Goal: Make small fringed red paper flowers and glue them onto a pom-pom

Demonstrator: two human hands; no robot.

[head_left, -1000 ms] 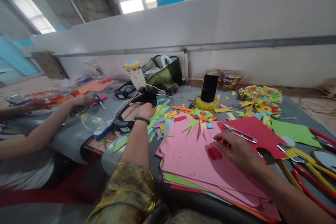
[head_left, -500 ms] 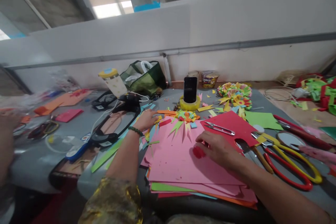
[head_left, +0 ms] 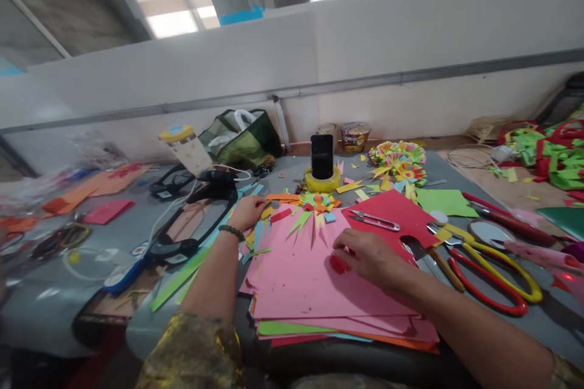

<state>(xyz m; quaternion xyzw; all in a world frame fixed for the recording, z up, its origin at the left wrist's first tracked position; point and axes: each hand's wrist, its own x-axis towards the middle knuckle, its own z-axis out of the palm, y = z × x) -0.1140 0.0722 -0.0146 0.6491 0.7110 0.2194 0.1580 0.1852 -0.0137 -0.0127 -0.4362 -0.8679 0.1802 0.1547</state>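
My left hand [head_left: 247, 213], with a green bead bracelet at the wrist, is at the paper scraps left of the pink stack; its fingertips press together near an orange strip [head_left: 283, 197], and what they hold is too small to name. Over the pink paper stack [head_left: 296, 282] is my right hand [head_left: 367, 255], fingers curled, beside a small red round piece [head_left: 339, 264]. Whether it touches that piece is unclear. A multicoloured fringed paper flower [head_left: 318, 202] lies at the stack's top edge. Silver thread snips [head_left: 375, 220] rest on red paper [head_left: 395, 206].
Red and yellow scissors [head_left: 493, 273] lie at the right. A phone [head_left: 322, 157] stands in a yellow tape roll [head_left: 322, 180]. Finished paper flowers [head_left: 399, 161] sit behind. A black headset [head_left: 196, 219], a tilted cup [head_left: 187, 149] and a green bag [head_left: 246, 140] are at the left.
The view has shifted slightly to the right. My left hand's fingers have drawn in a little; my right hand stays over the pink paper. The person's arm at the far left has mostly left view.
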